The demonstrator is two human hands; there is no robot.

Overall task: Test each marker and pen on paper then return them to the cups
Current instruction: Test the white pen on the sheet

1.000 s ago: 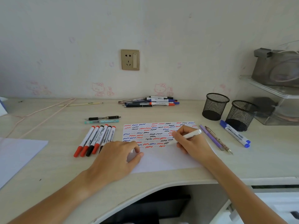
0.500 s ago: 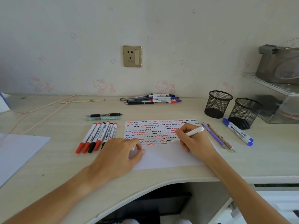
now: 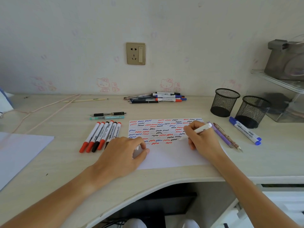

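Note:
A white sheet of paper (image 3: 171, 157) lies on the desk, its upper half filled with red, blue and black squiggles. My right hand (image 3: 203, 139) grips a white pen (image 3: 201, 129) with its tip on the paper at the right end of the lowest squiggle rows. My left hand (image 3: 122, 155) rests on the paper's left edge, fingers curled around a small white piece, likely the pen's cap. Two black mesh cups (image 3: 224, 102) (image 3: 251, 111) stand at the right, with nothing visible inside.
Several red and black markers (image 3: 100, 136) lie left of the paper, two pens (image 3: 107, 116) above them. A pile of markers (image 3: 158, 97) sits by the wall. Two pens (image 3: 224, 137) and two blue markers (image 3: 245, 130) lie right. Another sheet (image 3: 18, 150) lies far left.
My right hand and the white pen have shifted slightly right along the lower squiggle row. My left hand has stayed on the paper's edge.

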